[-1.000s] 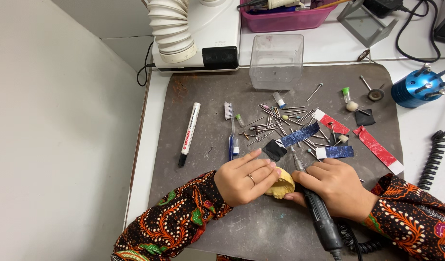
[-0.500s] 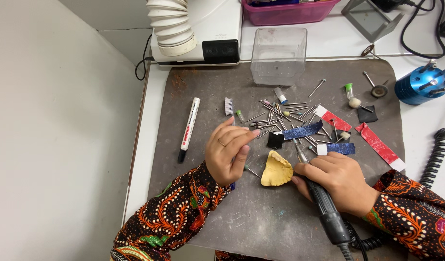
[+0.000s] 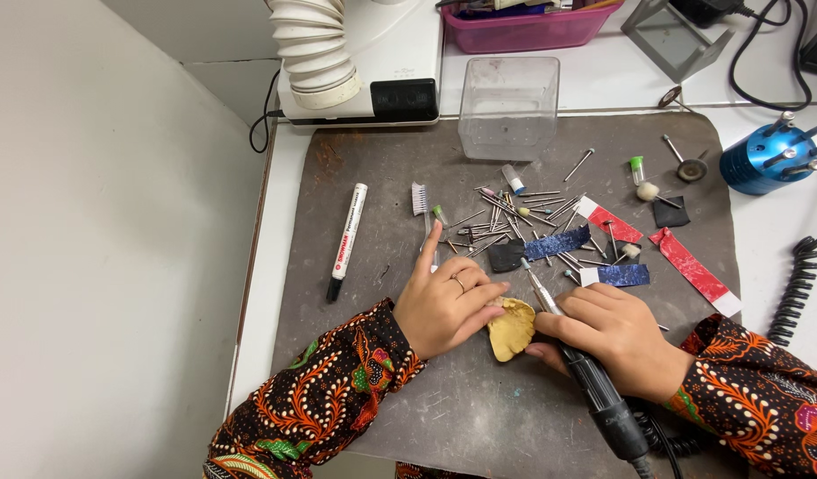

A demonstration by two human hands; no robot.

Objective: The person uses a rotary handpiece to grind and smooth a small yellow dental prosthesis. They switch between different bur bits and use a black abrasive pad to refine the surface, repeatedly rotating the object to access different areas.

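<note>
A yellowish plaster dental cast (image 3: 511, 328) lies on the dark grey mat (image 3: 364, 186) between my hands. My left hand (image 3: 445, 300) rests flat on the mat, fingers spread, its fingertips touching the cast's left edge and its index finger stretched toward a small brush (image 3: 422, 206). My right hand (image 3: 611, 333) grips a black and silver rotary handpiece (image 3: 586, 372), its thin tip pointing up and left past the cast. The handpiece's cable runs off the lower edge.
Several loose metal burs (image 3: 515, 217), red (image 3: 692, 266) and blue (image 3: 557, 242) strips lie beyond the hands. A marker (image 3: 348, 241) lies left. A clear box (image 3: 508, 106), suction hose (image 3: 315, 49), blue bur stand (image 3: 770, 158) and coiled cord (image 3: 794, 288) ring the mat.
My left hand reached away toward the brush and burs, leaving the cast, then came back down beside the cast. The right hand kept hold of the handpiece.
</note>
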